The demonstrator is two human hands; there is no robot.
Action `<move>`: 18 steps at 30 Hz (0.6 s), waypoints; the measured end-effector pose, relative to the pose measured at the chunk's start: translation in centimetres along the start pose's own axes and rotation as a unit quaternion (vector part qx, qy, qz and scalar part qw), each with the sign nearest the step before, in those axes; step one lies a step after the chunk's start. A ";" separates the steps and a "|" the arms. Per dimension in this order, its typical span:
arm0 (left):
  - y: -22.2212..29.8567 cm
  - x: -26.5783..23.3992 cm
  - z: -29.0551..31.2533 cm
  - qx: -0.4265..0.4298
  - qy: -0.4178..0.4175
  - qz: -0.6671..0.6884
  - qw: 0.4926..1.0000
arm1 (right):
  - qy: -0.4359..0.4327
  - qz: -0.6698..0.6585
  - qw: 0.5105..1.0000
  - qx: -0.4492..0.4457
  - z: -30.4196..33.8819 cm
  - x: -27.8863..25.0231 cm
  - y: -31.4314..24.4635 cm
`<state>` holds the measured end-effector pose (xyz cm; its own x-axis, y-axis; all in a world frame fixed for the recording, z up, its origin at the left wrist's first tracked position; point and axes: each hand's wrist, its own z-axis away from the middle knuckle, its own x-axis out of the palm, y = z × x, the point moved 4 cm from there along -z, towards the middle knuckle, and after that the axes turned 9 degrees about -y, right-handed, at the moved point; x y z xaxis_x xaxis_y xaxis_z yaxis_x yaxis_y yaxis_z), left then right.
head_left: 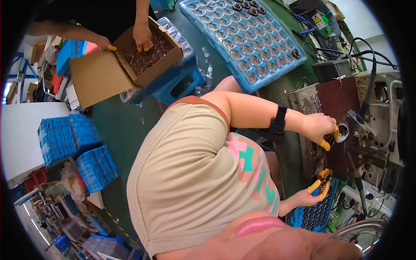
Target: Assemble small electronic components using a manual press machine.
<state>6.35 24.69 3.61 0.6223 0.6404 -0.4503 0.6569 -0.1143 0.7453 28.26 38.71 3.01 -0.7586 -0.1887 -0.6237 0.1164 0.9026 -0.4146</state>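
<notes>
Yellow finger covers are on both my hands. My left hand [320, 130], with a black band [278, 121] round its wrist, pinches a small dark part [331, 139] beside a round, pale-rimmed opening [342, 132] on the brown work surface. Closer to me, my right hand [308, 196] has its fingers closed round a small dark part [322, 183] with coppery bits, its kind too small to tell. That hand is over a blue tray [331, 200] filled with rows of dark round parts. An orange piece [324, 173] lies just past its fingertips.
A large clear-pocketed tray [242, 43] on blue holds a few dark parts. Another person's hands [142, 37] reach round a cardboard box [162, 65] of coppery pieces, set on a blue stool [177, 84]. Cables [368, 78] hang by the machine. Blue stacks [69, 136] stand on the left.
</notes>
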 end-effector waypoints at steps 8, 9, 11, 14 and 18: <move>0.5 0.3 -0.2 0.002 -0.002 -0.010 1.000 | 0.017 0.001 1.000 0.012 0.1 -0.5 -0.8; 0.6 0.2 -0.2 0.003 -0.001 -0.012 1.000 | 0.018 0.000 1.000 0.010 0.1 -0.5 -0.8; 0.5 0.4 -0.2 -0.003 -0.011 -0.036 0.999 | 0.018 -0.016 0.999 0.021 0.3 -0.5 -0.7; 0.1 0.5 -0.4 -0.010 -0.023 -0.032 0.999 | 0.026 -0.033 0.999 0.018 0.4 -0.4 -0.2; 0.1 0.5 -0.2 -0.003 -0.011 -0.018 1.000 | 0.031 -0.022 0.999 0.018 0.7 -0.6 -0.1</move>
<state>6.64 25.13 3.53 0.6078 0.6273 -0.4869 0.6765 -0.0880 0.7312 29.18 38.49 2.92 -0.8012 -0.2026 -0.5630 0.1045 0.8791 -0.4651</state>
